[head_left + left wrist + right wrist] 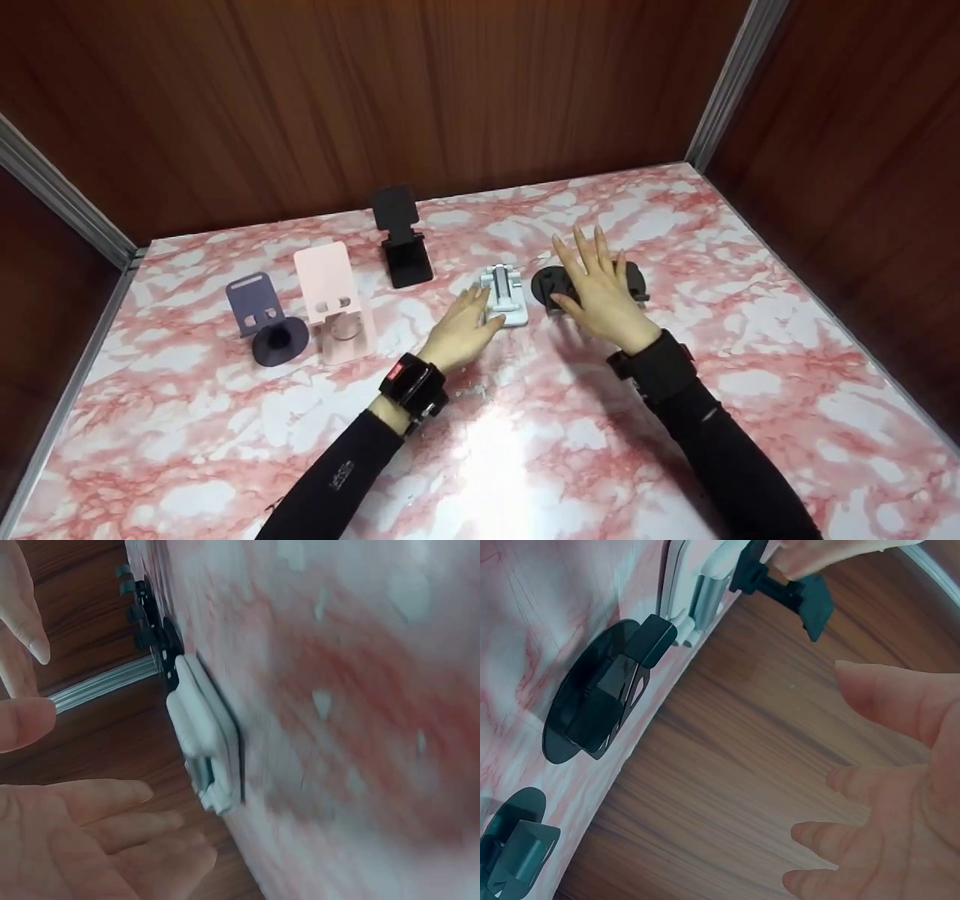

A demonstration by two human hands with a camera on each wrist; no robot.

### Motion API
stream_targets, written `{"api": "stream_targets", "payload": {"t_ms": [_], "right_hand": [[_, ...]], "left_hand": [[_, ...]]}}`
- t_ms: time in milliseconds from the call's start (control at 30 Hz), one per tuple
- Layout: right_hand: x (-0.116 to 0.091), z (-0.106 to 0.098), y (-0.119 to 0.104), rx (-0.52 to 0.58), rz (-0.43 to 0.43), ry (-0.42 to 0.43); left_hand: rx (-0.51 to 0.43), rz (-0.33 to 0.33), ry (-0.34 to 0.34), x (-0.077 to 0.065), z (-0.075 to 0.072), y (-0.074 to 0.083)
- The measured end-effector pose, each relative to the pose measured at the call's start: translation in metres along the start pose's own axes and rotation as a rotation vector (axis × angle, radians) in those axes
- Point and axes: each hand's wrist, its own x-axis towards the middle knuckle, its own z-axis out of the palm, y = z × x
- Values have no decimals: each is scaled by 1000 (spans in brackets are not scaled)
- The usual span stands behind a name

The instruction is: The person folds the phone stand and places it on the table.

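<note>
A white phone stand (510, 306) lies folded on the counter (750, 382), just to the right of the left hand (461, 334). That hand's fingers are nearly straight and hold nothing; from the head they overlap the stand's left edge, but the left wrist view shows a gap between them and it. To the right of the white stand sit two folded black stands on round bases, the nearer one (592, 709) close beside it and the farther one (517, 847) beyond that. The right hand (606, 304) is above these two, its fingers straight, spread apart and gripping nothing; the right wrist view shows them clear of both stands.

Behind the white stand and to its left, a black upright stand (401, 240) is unfolded. Farther left of the white stand come a pink stand (326, 274) and then a purple stand (255, 304) with a round base, both raised. The counter has a red and white marbled top, with a bright glare on the person's side of the white stand. Well behind that stand rises a wood-grain panel (480, 97). Black sleeves (330, 480) cover the person's forearms.
</note>
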Motion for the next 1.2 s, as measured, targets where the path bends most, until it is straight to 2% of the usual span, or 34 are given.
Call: {"api": "stream_targets", "payload": {"t_ms": [67, 200, 467, 633, 867, 1033, 1200], "right_hand": [[0, 0, -1, 0, 0, -4], [0, 2, -1, -7, -2, -9], [-1, 9, -3, -15, -12, -17], [0, 13, -5, -35, -3, -32], [-1, 14, -6, -34, -14, -31], [-1, 15, -5, -34, -24, -34], [-1, 14, -6, -33, -28, -41]], "left_hand": [[41, 6, 12, -12, -10, 9], [146, 50, 112, -23, -20, 14], [256, 105, 303, -32, -33, 12], [268, 102, 371, -29, -39, 4], [271, 86, 454, -18, -45, -11], [281, 41, 460, -10, -50, -18], [259, -17, 448, -3, -60, -18]]}}
